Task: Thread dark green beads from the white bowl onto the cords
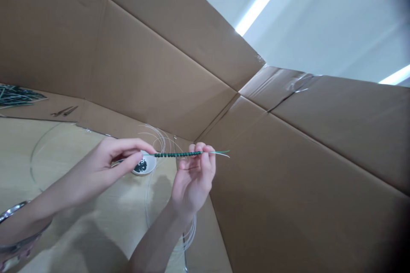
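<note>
A strand of dark green beads [177,154] stretches level between my two hands, the beads packed side by side on thin cord. My left hand [123,158] pinches the cord just past the strand's left end. At the other end, the fingertips of my right hand [195,175] close on the last beads. Loose cord ends [221,153], one green and one whitish, stick out to the right of those fingers. Below and behind my left fingertips stands a small white bowl [150,165] with dark beads [141,166] in it, partly hidden by the hand.
Coils of clear line [192,232] lie on the pale tabletop [105,217], partly behind my right arm. At the far left are a bundle of green strands [17,96] and small metal tools [65,111]. Tall cardboard walls [153,72] enclose the back and right side.
</note>
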A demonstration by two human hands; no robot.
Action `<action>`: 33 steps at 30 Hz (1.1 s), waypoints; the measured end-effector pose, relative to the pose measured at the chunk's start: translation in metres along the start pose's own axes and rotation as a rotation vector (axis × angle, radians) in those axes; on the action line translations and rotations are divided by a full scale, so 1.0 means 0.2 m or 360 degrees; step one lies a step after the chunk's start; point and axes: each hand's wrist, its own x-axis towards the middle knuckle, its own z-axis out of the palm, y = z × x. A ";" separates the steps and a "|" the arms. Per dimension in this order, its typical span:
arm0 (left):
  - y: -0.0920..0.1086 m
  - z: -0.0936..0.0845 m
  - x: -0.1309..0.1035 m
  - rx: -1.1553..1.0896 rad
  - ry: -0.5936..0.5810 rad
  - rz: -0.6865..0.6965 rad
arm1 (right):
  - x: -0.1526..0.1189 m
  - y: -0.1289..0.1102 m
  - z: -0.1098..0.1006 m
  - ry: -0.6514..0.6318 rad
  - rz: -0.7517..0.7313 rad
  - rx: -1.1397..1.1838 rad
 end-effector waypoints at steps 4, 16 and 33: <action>-0.02 0.00 0.01 -0.0202 -0.0118 -0.0101 | 0.00 0.00 0.00 -0.0023 -0.0002 0.0041; -0.07 -0.02 0.03 -0.0882 -0.0569 -0.0064 | 0.00 0.00 0.02 0.0037 0.0004 -0.0063; -0.11 -0.01 0.05 -0.0976 -0.0625 -0.0169 | 0.00 0.01 0.03 0.0145 0.0067 -0.0188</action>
